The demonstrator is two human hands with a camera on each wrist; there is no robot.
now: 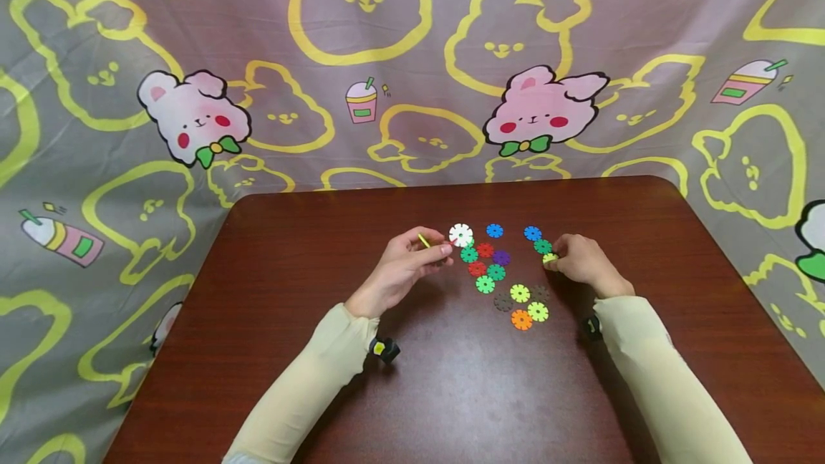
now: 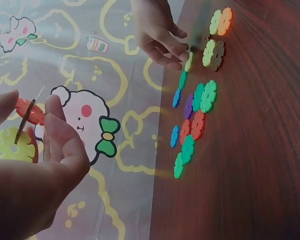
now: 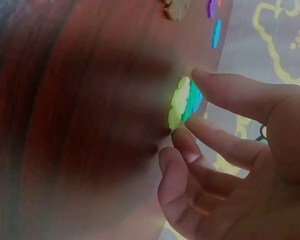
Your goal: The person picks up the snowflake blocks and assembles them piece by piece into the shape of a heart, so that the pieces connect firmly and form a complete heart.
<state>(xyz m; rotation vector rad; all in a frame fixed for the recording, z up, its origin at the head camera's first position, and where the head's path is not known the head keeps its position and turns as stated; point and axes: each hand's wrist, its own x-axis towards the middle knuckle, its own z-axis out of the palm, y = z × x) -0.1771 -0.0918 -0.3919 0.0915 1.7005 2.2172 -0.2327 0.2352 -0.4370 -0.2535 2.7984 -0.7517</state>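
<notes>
My left hand [image 1: 409,263] is raised above the table and pinches a small cluster of joined notched plastic discs. A white disc [image 1: 460,235] faces up at its tip. In the left wrist view, the cluster shows a yellow disc [image 2: 12,147], a red disc [image 2: 32,112] and a dark disc [image 2: 25,120] seen edge-on. My right hand [image 1: 583,263] is low at the right, thumb and forefinger spread around a yellow-green disc [image 3: 178,102] on the table. No firm pinch shows there. Beyond that disc lie a green disc [image 1: 543,246] and a blue disc [image 1: 532,233].
Between the hands lie several loose discs, among them a red disc [image 1: 477,269], a purple disc [image 1: 501,258] and a blue disc [image 1: 494,230]. Nearer me are an orange disc [image 1: 521,319] and brown ones. A patterned curtain [image 1: 412,77] hangs behind the brown table [image 1: 290,249].
</notes>
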